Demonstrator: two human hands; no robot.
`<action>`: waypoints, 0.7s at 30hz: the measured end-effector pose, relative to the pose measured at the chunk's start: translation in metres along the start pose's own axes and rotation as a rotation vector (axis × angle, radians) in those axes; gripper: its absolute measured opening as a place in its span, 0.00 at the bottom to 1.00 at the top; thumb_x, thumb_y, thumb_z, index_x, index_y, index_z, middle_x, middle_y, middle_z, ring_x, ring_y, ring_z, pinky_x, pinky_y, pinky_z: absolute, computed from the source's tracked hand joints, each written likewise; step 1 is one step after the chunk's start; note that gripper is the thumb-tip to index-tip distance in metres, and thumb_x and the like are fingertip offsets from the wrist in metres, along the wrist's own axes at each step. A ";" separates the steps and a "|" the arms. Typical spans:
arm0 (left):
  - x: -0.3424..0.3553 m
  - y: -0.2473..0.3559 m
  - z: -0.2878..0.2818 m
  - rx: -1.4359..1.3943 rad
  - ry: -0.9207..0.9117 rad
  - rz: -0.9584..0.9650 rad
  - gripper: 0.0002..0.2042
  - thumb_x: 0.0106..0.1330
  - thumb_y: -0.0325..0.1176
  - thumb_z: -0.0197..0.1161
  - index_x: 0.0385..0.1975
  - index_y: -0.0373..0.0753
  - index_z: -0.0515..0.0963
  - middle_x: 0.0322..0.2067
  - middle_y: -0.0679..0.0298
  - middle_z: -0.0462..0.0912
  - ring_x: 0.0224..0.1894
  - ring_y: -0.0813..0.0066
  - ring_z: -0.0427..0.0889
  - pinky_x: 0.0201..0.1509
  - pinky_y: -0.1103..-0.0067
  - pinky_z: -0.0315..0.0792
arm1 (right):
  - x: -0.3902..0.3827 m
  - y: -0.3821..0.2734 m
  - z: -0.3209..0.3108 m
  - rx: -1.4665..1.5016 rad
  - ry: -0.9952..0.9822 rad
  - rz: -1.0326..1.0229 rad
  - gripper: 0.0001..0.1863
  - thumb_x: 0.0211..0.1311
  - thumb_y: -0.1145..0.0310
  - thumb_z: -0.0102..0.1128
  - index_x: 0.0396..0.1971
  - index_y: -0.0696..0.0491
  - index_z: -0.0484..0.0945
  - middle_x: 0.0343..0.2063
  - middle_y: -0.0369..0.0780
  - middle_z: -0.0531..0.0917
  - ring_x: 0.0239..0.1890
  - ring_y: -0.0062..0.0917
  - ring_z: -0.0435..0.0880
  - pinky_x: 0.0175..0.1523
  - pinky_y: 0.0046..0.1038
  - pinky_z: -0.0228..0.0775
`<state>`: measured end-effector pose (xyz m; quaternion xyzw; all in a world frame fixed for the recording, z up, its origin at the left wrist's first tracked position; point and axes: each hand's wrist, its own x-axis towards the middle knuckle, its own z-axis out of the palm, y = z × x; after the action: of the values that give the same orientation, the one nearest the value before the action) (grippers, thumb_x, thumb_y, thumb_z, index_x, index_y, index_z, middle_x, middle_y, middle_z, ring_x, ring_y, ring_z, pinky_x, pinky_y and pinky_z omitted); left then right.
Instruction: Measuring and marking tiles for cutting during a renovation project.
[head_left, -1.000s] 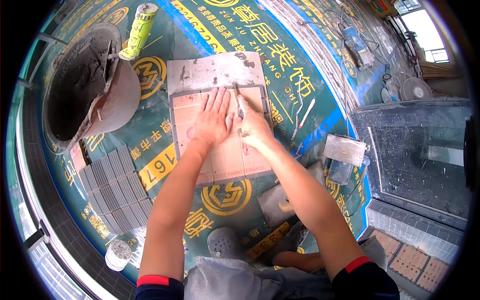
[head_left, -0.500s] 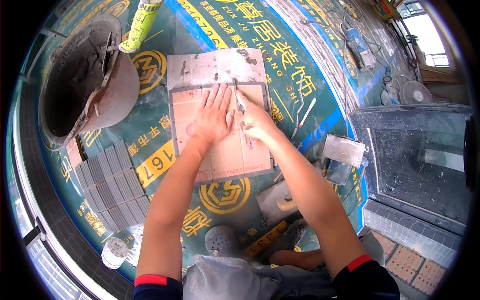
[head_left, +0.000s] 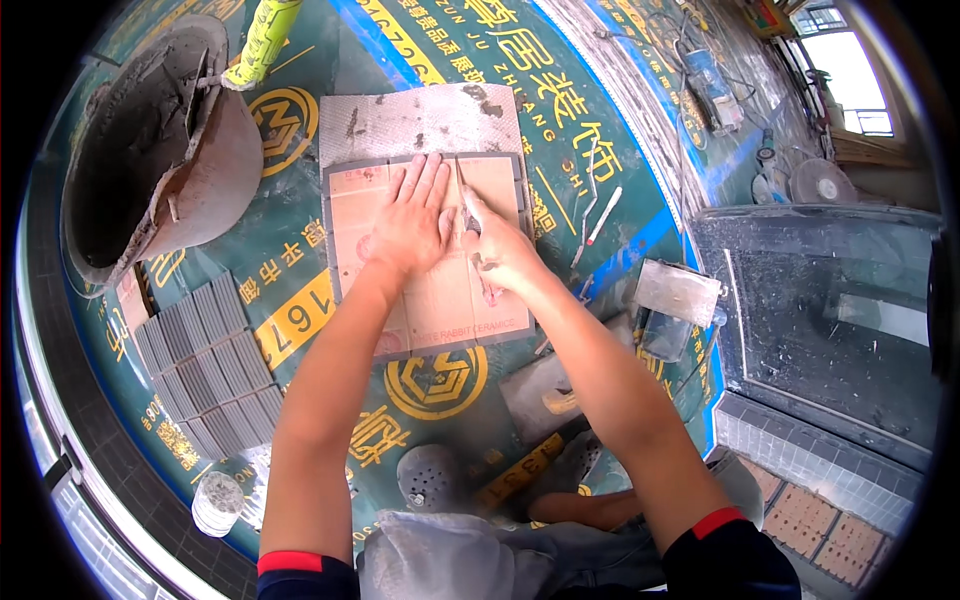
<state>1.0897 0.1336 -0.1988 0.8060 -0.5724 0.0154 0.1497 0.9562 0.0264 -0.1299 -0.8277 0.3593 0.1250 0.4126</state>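
Resting on cardboard [head_left: 440, 298]: left fingers [head_left: 428, 181] straight, right fingers [head_left: 481, 210] curled round a probable knife [head_left: 461, 176].

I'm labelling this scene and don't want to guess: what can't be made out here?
In the head view:
Part of the thin tool, hidden by the right hand.
Cardboard under the left hand, covered by it.
Top of the yellow-green cylinder, cut off by the upper edge.
Part of the flat grey plate, behind the right forearm.

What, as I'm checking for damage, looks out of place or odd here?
The bucket at left stands out: its right-hand rim looks warped and ragged instead of round. Dark smears also mar the pale sheet beyond the cardboard.
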 end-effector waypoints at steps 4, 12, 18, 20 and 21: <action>0.000 0.001 -0.001 0.002 0.012 -0.003 0.32 0.77 0.46 0.43 0.76 0.35 0.58 0.77 0.54 0.58 0.81 0.59 0.52 0.83 0.63 0.40 | -0.025 -0.003 0.005 -0.024 0.039 -0.023 0.39 0.68 0.67 0.52 0.78 0.53 0.54 0.47 0.62 0.81 0.42 0.49 0.86 0.50 0.40 0.76; 0.000 0.003 -0.002 0.034 0.017 -0.015 0.31 0.78 0.46 0.43 0.76 0.36 0.59 0.77 0.55 0.59 0.80 0.59 0.53 0.83 0.64 0.42 | -0.067 -0.003 0.020 -0.048 -0.014 0.094 0.41 0.68 0.66 0.51 0.80 0.44 0.50 0.33 0.60 0.83 0.36 0.51 0.86 0.47 0.44 0.76; 0.001 0.005 -0.003 0.102 -0.052 -0.039 0.32 0.79 0.48 0.40 0.78 0.38 0.56 0.79 0.59 0.55 0.81 0.64 0.50 0.84 0.65 0.39 | -0.088 0.014 0.041 -0.010 0.025 0.045 0.39 0.70 0.68 0.49 0.80 0.44 0.50 0.26 0.55 0.84 0.25 0.44 0.87 0.39 0.42 0.80; 0.001 0.006 -0.004 0.104 -0.072 -0.050 0.32 0.79 0.48 0.39 0.78 0.38 0.55 0.79 0.59 0.54 0.81 0.64 0.49 0.84 0.66 0.39 | -0.097 0.016 0.047 -0.015 0.009 0.079 0.38 0.70 0.68 0.48 0.80 0.44 0.49 0.25 0.54 0.84 0.22 0.42 0.86 0.37 0.42 0.81; 0.001 0.006 -0.004 0.111 -0.071 -0.049 0.32 0.79 0.48 0.39 0.78 0.38 0.56 0.79 0.59 0.54 0.81 0.64 0.49 0.84 0.66 0.39 | -0.100 0.017 0.048 -0.031 -0.003 0.079 0.40 0.70 0.67 0.50 0.80 0.44 0.48 0.27 0.55 0.84 0.26 0.46 0.86 0.40 0.45 0.79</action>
<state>1.0854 0.1315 -0.1935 0.8270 -0.5556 0.0151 0.0848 0.8773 0.1062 -0.1198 -0.8189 0.3894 0.1480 0.3948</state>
